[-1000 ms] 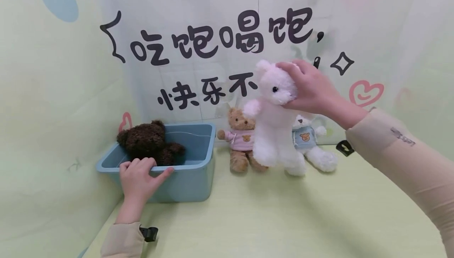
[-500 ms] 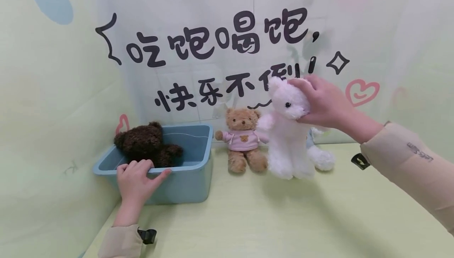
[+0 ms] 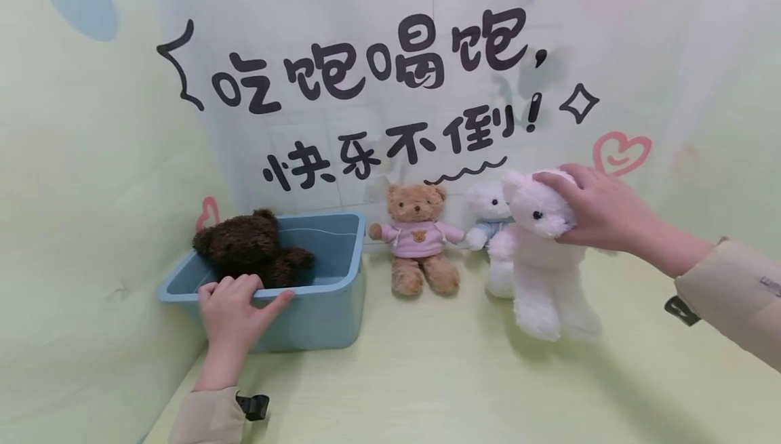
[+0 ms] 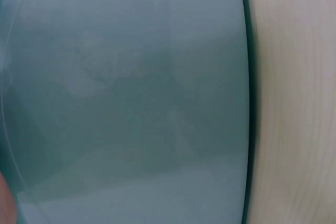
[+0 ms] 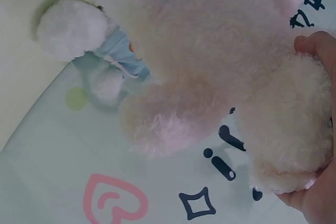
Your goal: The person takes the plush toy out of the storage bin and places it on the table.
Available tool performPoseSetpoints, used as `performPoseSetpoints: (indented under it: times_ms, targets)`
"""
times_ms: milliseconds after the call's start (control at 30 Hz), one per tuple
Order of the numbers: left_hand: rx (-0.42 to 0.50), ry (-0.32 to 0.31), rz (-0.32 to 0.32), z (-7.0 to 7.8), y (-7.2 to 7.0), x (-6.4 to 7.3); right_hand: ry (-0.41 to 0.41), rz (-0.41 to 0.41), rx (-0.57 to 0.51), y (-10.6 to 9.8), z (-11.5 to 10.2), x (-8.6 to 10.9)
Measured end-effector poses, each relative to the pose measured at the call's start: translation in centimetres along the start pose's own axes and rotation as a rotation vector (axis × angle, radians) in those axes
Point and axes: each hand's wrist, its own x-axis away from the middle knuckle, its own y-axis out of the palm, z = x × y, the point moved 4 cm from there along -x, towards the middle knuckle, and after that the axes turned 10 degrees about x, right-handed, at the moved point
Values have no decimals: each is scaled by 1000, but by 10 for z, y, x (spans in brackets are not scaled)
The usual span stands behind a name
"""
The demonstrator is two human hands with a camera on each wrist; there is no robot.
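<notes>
Plainly, the right grip (image 3: 610,215) clasps a plush (image 3: 547,274) partly hiding another white bear (image 3: 489,228); the left grip (image 3: 234,312) holds a bin (image 3: 323,318).

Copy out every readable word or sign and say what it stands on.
"吃饱喝饱," upper black line on the backdrop.
"快乐不倒!" lower black line, same backdrop.
Right sleeve: print at the picture's edge, too small and cut off to read.
</notes>
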Motion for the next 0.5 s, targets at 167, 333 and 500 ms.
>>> performPoseSetpoints:
  times_ms: [167, 333, 500]
  targets:
    - [-9, 4, 0, 1, -2, 0, -10, -21, 43, 6, 7, 18]
    - [-7, 11, -3, 2, -2, -2, -89, -16, 39, 14, 9, 32]
    - [-3, 1, -3, 0, -2, -1, -154, -57, 4, 26, 7, 42]
